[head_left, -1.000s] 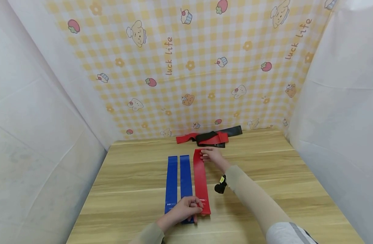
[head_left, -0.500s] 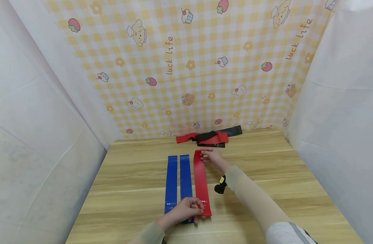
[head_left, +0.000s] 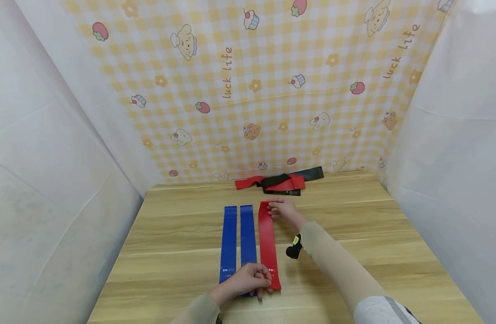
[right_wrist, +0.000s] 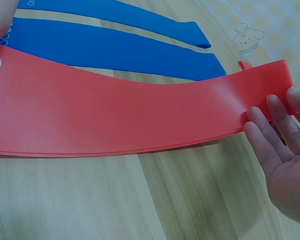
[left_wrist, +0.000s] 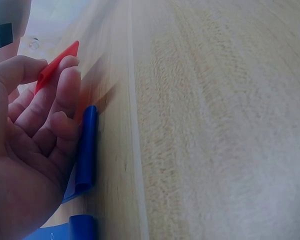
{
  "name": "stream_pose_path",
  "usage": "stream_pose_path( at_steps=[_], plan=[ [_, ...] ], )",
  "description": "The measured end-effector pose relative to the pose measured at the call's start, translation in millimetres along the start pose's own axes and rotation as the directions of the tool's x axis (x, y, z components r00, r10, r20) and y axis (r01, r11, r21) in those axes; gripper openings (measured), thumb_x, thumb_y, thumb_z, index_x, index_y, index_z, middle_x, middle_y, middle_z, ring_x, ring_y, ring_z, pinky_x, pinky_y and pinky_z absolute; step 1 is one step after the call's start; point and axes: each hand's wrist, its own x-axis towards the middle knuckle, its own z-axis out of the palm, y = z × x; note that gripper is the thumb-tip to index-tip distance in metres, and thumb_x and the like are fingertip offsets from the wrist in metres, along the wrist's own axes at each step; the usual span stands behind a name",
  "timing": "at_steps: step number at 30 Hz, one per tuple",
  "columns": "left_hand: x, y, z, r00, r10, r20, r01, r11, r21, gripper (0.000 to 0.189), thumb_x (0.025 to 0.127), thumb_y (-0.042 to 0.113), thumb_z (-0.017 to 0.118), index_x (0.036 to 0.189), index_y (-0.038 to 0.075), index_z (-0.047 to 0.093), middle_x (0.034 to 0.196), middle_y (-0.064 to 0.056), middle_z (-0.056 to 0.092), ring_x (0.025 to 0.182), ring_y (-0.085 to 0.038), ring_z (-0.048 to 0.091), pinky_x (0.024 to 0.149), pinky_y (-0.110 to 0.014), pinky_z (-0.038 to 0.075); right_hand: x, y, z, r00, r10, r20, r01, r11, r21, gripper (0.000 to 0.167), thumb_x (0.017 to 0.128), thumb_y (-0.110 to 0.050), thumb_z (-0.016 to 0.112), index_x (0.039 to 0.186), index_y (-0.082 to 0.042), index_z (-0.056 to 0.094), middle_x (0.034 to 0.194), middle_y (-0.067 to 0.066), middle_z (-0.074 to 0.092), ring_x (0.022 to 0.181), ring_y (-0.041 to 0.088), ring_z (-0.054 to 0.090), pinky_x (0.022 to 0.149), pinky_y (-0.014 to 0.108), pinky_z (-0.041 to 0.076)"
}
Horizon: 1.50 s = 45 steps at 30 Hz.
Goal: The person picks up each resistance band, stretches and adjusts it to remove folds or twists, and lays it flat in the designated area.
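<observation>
A red resistance band (head_left: pixel 267 243) stretches lengthwise between both hands, its middle sagging in the right wrist view. My left hand (head_left: pixel 250 280) pinches the near end between thumb and fingers. At the far end, my right hand (head_left: pixel 283 210) grips the band (right_wrist: pixel 140 115) by its edge with thumb and fingertips. Left of it lie two flat blue resistance bands, the inner blue band (head_left: pixel 248 234) and the outer blue band (head_left: pixel 229 238), side by side. My left hand overlaps the near end of the inner one. White dots are printed near the bands' near ends.
A tangle of red bands (head_left: pixel 290 183) and black bands (head_left: pixel 310 174) lies at the back of the wooden table (head_left: pixel 171 252), by the checked cloth (head_left: pixel 215 112). A small black object with a yellow label (head_left: pixel 293 249) is beside the right forearm. White sheets hang on both sides.
Both hands have shifted slightly toward the near side with the red band, whose near end now sits a little lower. The blue bands stay where they were.
</observation>
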Motion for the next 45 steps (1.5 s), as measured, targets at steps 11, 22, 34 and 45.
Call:
stream_pose_path(
  at_steps=[11, 22, 34, 45],
  plan=[
    [2.4, -1.9, -1.3, 1.0, -0.003, 0.016, 0.002, 0.999, 0.038, 0.003, 0.094, 0.012, 0.066, 0.092, 0.011, 0.068, 0.084, -0.008, 0.075, 0.052, -0.009, 0.061, 0.042, -0.018, 0.036, -1.9, -0.8, 3.8, 0.999, 0.033, -0.034, -0.033, 0.999, 0.004, 0.031, 0.1, -0.008, 0.057, 0.128, 0.004, 0.062, 0.109, 0.018, 0.071, 0.1, 0.034, 0.07, 0.09, 0.046, 0.054],
    [5.2, -4.1, -2.1, 0.998, -0.049, 0.029, 0.048, 0.998, 0.049, 0.008, 0.095, 0.016, 0.066, 0.091, 0.009, 0.068, 0.083, -0.008, 0.075, 0.055, -0.01, 0.063, 0.042, -0.02, 0.043, -1.7, 1.9, 7.2, 0.999, 0.019, -0.036, -0.02, 1.0, -0.014, 0.031, 0.1, -0.008, 0.057, 0.128, 0.004, 0.063, 0.112, 0.021, 0.069, 0.1, 0.034, 0.07, 0.086, 0.043, 0.056],
    [5.2, -1.9, -1.7, 0.998, -0.064, 0.007, 0.063, 0.997, 0.048, 0.015, 0.098, 0.019, 0.063, 0.091, 0.008, 0.072, 0.078, -0.007, 0.074, 0.053, -0.008, 0.062, 0.041, -0.018, 0.043, 0.1, 5.6, 8.0, 0.999, 0.017, -0.031, -0.018, 0.999, -0.034, 0.031, 0.102, -0.007, 0.054, 0.13, 0.003, 0.062, 0.115, 0.021, 0.066, 0.099, 0.034, 0.069, 0.086, 0.043, 0.056],
    [4.7, -4.8, -1.3, 0.999, -0.044, -0.008, 0.045, 0.998, 0.054, 0.015, 0.097, 0.018, 0.065, 0.091, 0.008, 0.075, 0.068, -0.005, 0.069, 0.05, -0.009, 0.061, 0.041, -0.018, 0.044, 1.5, 12.5, 9.1, 0.999, 0.043, 0.0, -0.043, 0.997, -0.065, 0.035, 0.102, -0.011, 0.055, 0.134, 0.001, 0.059, 0.128, 0.021, 0.062, 0.106, 0.033, 0.067, 0.088, 0.041, 0.056]
  ],
)
